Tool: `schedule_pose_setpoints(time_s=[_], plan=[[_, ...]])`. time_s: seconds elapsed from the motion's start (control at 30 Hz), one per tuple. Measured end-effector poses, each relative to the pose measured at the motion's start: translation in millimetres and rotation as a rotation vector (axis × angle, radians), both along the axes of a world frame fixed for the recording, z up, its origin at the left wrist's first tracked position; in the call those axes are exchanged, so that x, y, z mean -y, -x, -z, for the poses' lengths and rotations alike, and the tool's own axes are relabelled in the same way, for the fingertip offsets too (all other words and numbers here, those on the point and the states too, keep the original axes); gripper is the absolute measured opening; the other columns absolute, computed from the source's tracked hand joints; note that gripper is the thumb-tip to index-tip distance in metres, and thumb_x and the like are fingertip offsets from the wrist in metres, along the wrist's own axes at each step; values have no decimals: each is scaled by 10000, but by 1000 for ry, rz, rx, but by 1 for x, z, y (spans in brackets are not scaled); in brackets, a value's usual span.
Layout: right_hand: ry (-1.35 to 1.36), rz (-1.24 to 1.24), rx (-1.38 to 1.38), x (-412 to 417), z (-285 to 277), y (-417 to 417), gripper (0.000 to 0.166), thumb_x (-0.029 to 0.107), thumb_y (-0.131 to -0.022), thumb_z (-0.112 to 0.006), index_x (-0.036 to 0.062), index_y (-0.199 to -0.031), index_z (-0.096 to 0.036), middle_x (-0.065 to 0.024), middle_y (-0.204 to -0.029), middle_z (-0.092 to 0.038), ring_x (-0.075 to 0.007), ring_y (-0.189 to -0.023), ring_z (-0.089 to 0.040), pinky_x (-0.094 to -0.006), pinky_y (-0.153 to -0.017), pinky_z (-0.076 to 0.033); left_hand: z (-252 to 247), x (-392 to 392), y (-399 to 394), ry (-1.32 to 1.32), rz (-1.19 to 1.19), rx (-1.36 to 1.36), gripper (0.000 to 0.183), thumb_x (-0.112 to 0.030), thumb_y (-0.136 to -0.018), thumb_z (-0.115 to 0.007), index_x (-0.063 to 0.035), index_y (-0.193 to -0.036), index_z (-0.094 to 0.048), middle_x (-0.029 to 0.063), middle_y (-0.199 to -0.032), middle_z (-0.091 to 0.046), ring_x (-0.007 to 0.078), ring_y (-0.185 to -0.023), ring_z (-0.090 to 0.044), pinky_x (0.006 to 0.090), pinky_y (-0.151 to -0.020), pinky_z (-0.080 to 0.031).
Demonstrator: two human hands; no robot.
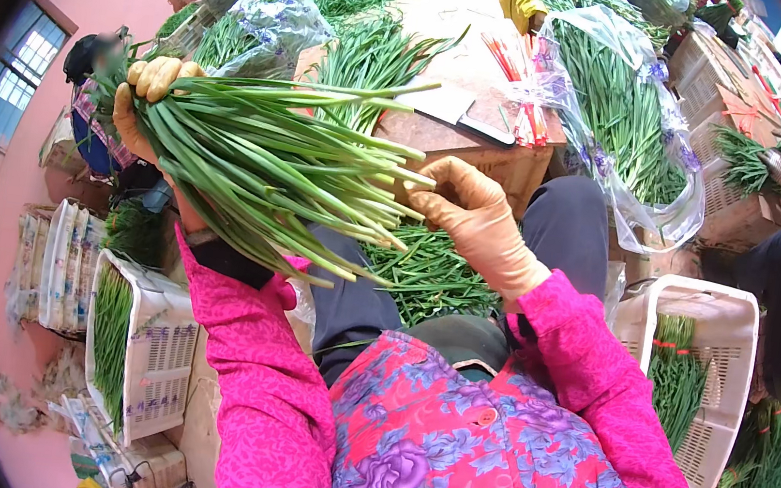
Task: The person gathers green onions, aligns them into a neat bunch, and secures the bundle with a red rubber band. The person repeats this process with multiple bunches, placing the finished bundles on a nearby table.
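Observation:
A loose bunch of long green garlic chives [277, 157] is gripped near its leafy end by my left hand [153, 94], in a tan glove. The pale stem ends point right. My right hand [478, 218], gloved alike, has its thumb and fingertips together at the stem ends, pinching a stem or two. Below, between my knees, lies a heap of cut green leaves [431, 271]. On the wooden table ahead lie more chives [376, 59], a broad-bladed knife with a black handle [486, 130], and a bundle of red and white ties [530, 93].
Chives fill a clear plastic bag [619, 111] at the table's right. White plastic crates with chives stand at the left [160, 362] and right [731, 359]. A co-worker's gloved hands [780, 164] hold chives at the right; another person [96, 113] is at the left.

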State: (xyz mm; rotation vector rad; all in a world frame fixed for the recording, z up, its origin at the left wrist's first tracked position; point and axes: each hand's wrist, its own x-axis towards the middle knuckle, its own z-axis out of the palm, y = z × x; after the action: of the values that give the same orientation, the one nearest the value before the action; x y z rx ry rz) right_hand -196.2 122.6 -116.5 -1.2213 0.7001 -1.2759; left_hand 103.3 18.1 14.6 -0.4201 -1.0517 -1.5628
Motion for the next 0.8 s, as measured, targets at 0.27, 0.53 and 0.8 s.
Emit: schedule_pose_setpoints(time_s=[0.27,0.53,0.8], plan=[[65,-116,116,-10,-40,-6,413,81,-844,-698,45,-1220,-529,-46,-1066,-596,-107,-957,-571,-260,-833,-487,8,-4,-15,140,-218,-103,104,-172,-850,-574,-142,-813,-481,-99,-639,-503,31,-603,-493,218,-631,-425],[473,23,-182,-8,-39,-14,201,52,-847,-669,-1,-1036,-626,-95,-908,-661,-134,-843,-620,-278,-764,-495,9,-20,15,162,-104,-262,116,-165,-861,-570,-117,-846,-466,-115,-602,-477,10,-517,-464,200,-531,-383],[-22,-38,-197,-18,-13,30,73,82,-904,-615,28,-951,-633,16,-743,-588,-43,-640,-515,-204,-572,-432,10,-30,7,231,-146,-168,131,-211,-926,-501,-98,-877,-457,-53,-729,-477,61,-618,-510,271,-610,-423]])
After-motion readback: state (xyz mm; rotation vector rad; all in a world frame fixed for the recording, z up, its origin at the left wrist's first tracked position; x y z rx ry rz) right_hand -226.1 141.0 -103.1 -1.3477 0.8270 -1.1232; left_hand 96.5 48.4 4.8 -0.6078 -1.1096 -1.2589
